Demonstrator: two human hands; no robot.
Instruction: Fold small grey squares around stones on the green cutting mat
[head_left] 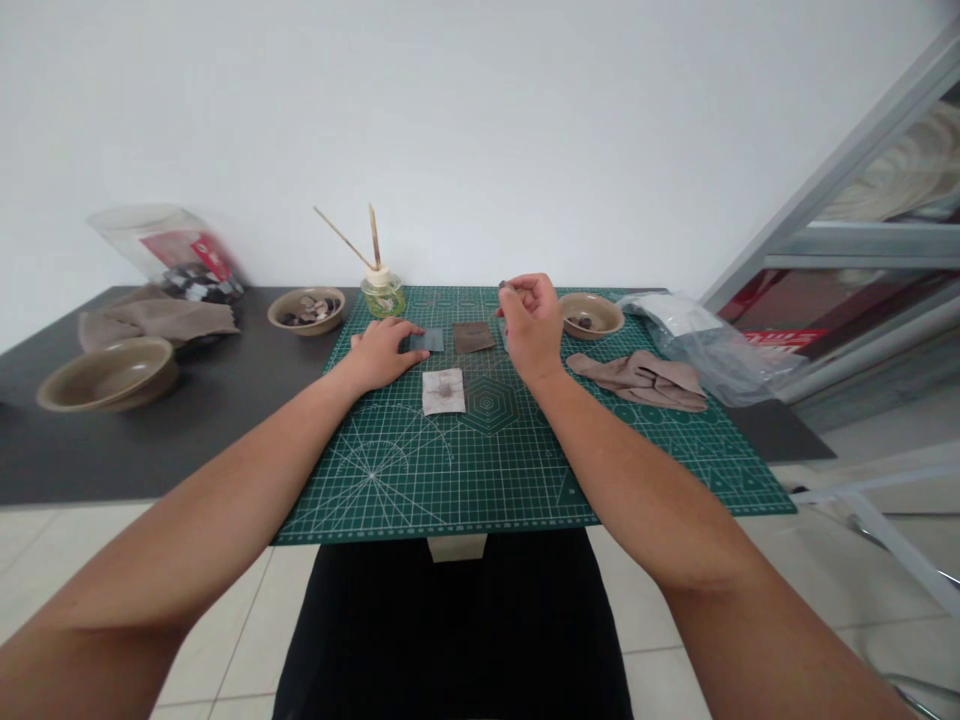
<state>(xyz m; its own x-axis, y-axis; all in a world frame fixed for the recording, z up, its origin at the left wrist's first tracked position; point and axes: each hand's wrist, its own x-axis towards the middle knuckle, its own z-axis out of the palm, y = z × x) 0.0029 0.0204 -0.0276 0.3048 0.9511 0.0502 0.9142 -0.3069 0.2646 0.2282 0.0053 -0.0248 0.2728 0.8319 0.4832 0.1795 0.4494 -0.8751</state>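
With the left hand [386,352], resting on the green cutting mat [517,490], fingers loosely apart and reaching the left edge of a gray-blue square sheet [431,341]. With the right hand [532,328], just right of a brown square sheet [474,338], pinching a small dark piece [504,285] between thumb and fingers; too small to identify. Can see, nearer the body, a whitish square [443,391] with a gray smudge, flat on the mat. Note, just beyond the right hand, a tan bowl [611,326] containing small dark pieces, near a crumpled taupe cloth [649,382]. Find another filled bowl [311,329] on the dark tabletop [225,410], left of a reed diffuser [382,296].
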